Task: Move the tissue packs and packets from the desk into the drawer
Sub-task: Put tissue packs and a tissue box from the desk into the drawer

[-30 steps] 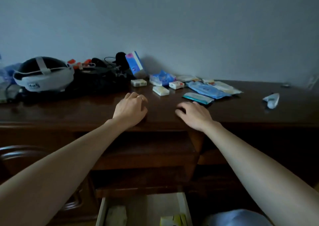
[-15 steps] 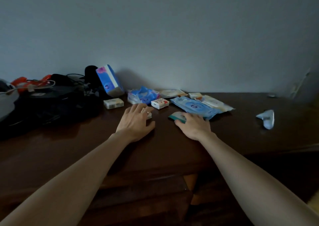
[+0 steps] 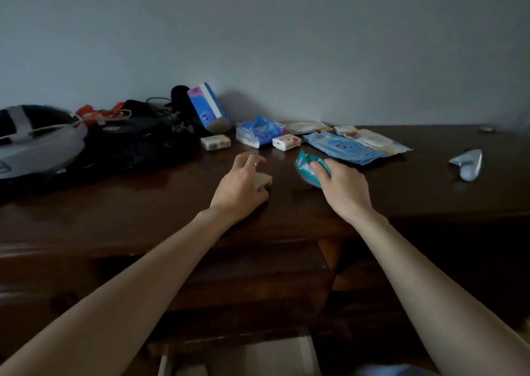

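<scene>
Since 0.5 s ago, right hand [image 3: 342,187] is lifting teal packet [image 3: 307,166] off desk [image 3: 430,192], fingers clenched around it; left hand [image 3: 240,186] is grasping small beige pack [image 3: 263,179], resting on desk.

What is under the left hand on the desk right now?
A small pale tissue pack sticks out from under the left hand, resting on the desk. The fingers cover most of it, so its print and full shape cannot be seen.

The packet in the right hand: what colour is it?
Teal packet, with a pale patch, seen in the head view.
</scene>
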{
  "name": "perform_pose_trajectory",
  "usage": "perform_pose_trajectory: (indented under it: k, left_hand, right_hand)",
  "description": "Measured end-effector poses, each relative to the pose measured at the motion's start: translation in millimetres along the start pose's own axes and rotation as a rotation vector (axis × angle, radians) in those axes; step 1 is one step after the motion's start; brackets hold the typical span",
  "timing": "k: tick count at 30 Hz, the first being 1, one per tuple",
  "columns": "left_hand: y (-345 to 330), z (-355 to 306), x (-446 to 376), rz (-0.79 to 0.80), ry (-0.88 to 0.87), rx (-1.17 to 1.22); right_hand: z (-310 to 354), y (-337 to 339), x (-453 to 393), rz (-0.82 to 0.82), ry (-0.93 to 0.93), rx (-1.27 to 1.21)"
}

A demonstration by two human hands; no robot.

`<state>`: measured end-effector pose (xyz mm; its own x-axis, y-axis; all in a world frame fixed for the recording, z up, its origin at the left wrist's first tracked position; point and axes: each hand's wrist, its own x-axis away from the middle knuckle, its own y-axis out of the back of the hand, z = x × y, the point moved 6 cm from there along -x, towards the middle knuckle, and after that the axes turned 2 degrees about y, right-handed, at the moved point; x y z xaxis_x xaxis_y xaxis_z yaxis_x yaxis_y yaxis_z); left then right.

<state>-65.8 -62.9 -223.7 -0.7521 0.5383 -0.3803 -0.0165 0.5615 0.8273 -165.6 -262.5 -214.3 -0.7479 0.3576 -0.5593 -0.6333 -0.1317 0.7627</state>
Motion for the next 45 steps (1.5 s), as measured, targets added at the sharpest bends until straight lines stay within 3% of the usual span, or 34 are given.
perform_pose_trajectory:
  k: [6, 9, 12, 17, 19, 21, 29, 32, 34, 38, 41, 45]
  left_hand:
    - [34.1, 0.5, 150.1, -0.333, 0.128, 0.347]
    - [17.6, 18.2, 227.7, -0.368, 0.164, 0.403]
    - [-27.9, 73.4, 300.7, -0.321, 0.399, 0.519]
    - [-103.5, 165.8, 406.0, -0.131, 0.868, 0.784]
    - [-123.7, 183.3, 429.5, -0.072, 0.998, 0.899]
    - [-137.9, 189.6, 442.4, -0.011, 1.060, 0.963]
    - [-208.6, 183.1, 445.7, 0.232, 1.151, 1.038]
    - [-260.3, 165.0, 442.3, 0.433, 1.173, 0.969]
    - [-295.3, 148.6, 439.7, 0.578, 1.117, 0.826]
    - [-348.4, 117.8, 442.2, 0.698, 0.961, 0.605]
    - [-369.5, 112.7, 447.9, 0.780, 0.895, 0.442]
    - [-375.7, 123.8, 454.1, 0.818, 0.902, 0.354]
  right_hand:
    - [97.9, 4.2, 125.3, -0.261, 0.189, -0.328]
    - [116.7, -22.6, 201.8, -0.255, 0.157, -0.526]
    - [111.2, -92.5, 279.8, 0.050, -0.056, -0.682]
    - [61.3, -217.2, 412.9, 0.738, -0.881, -0.888]
    - [44.8, -239.8, 442.1, 0.801, -1.101, -0.929]
    - [33.7, -250.7, 454.9, 0.820, -1.173, -0.933]
    - [-21.9, -237.4, 438.5, 0.563, -1.100, -0.827]
    - [-52.3, -229.5, 449.7, 0.511, -1.067, -0.680]
    - [-71.4, -226.4, 458.1, 0.524, -1.028, -0.567]
    - [-87.9, -233.6, 469.1, 0.659, -0.838, -0.326]
    - [-85.8, -244.5, 476.4, 0.714, -0.724, -0.304]
    - [-88.6, -252.6, 474.7, 0.685, -0.736, -0.355]
